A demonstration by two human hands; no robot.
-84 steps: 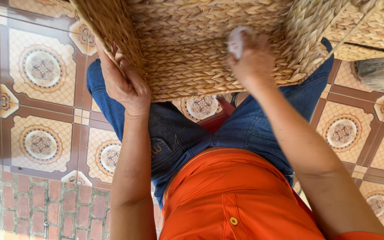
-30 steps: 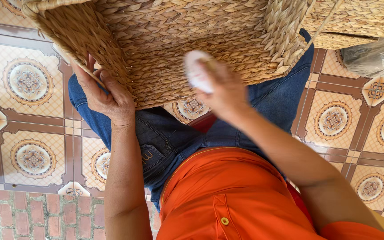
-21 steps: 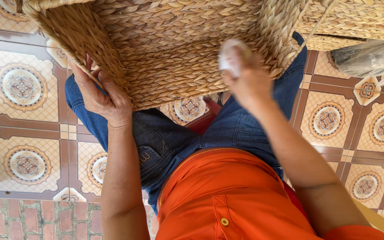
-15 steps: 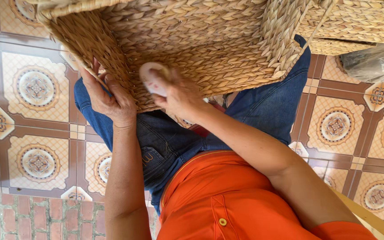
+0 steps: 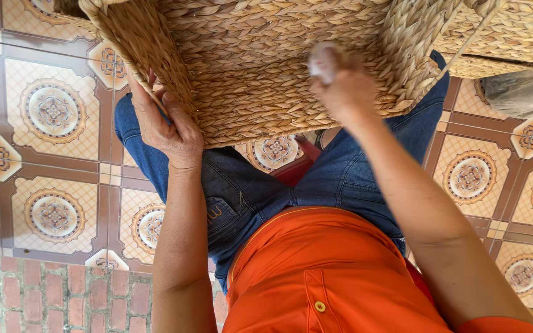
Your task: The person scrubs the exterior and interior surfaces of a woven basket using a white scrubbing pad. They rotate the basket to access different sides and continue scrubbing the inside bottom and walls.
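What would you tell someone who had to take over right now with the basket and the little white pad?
Left hand: gripping the woven basket at its left corner, steadying it on the lap.
Right hand: pressing a small white pad against the basket's side, towards the right.
Basket rests across the blue jeans, above the patterned floor tiles.
Done: cannot tell how much of the weave has been rubbed.
Left: probably the other sides.

One package in view, no labels, signs or screens.
A clear plastic bag (image 5: 522, 92) lies on the tiled floor (image 5: 50, 117) at the right edge of the view, just below a woven basket (image 5: 513, 31). It is crumpled, greyish and see-through; its contents cannot be made out, and the frame cuts part of it off.
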